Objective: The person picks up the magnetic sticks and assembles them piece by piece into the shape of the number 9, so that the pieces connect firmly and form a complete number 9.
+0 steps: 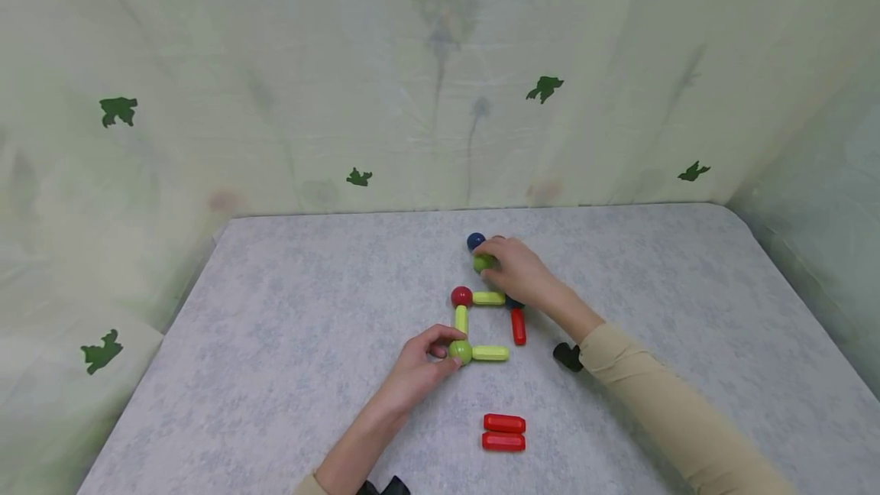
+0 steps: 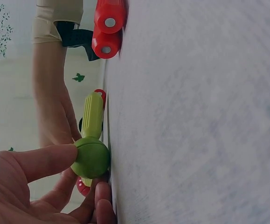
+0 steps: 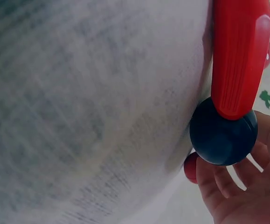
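My left hand [image 1: 425,365] pinches a green ball [image 1: 461,352] between thumb and fingers; the left wrist view shows the thumb pressed on this green ball [image 2: 92,158]. Yellow-green rods [image 1: 490,354] run from it to the right and away to a red ball [image 1: 461,296]. From there another yellow-green rod [image 1: 489,299] reaches a dark blue ball [image 3: 224,135], which has a red rod [image 1: 519,326] attached. Farther back, my right hand [image 1: 516,270] grips a second green ball [image 1: 483,263], beside a blue ball [image 1: 476,241]. Its fingers partly hide a red ball [image 3: 190,168].
Two red rods [image 1: 504,432] lie side by side near the front of the grey table [image 1: 309,312]. Black wrist mounts [image 1: 567,357] sit by both forearms. A pale curtain with green leaf shapes [image 1: 357,176] hangs behind the table.
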### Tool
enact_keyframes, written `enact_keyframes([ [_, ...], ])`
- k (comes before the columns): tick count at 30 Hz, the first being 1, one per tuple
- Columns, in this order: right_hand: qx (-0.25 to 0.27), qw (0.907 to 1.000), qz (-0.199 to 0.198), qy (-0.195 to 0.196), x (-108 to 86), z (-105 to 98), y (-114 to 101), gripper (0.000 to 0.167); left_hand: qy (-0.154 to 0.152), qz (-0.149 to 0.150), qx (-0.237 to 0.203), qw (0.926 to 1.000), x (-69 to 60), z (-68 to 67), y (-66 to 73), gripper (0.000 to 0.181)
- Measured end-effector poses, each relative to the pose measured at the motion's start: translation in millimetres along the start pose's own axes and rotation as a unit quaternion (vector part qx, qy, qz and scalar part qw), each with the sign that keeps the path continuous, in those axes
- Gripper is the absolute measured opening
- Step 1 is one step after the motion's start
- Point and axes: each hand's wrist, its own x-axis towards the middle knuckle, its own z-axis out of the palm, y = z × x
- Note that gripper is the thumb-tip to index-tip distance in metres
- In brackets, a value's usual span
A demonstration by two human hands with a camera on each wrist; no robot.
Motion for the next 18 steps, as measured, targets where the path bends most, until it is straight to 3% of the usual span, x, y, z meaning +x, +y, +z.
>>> enact_keyframes([
  [10, 0.04, 0.9963, 0.061, -0.045, -3.9, -2.7, -0.9, 0.038, -0.001, 0.0, 0.002, 1.0, -0.3, 1.0, 0.2, 0.031],
  [18, 0.097, 0.9918, 0.083, 0.0, -21.4, -15.6, -6.7, 0.037, 0.002, 0.002, 0.004, 1.0, 0.0, 0.8, -0.4, 0.031],
])
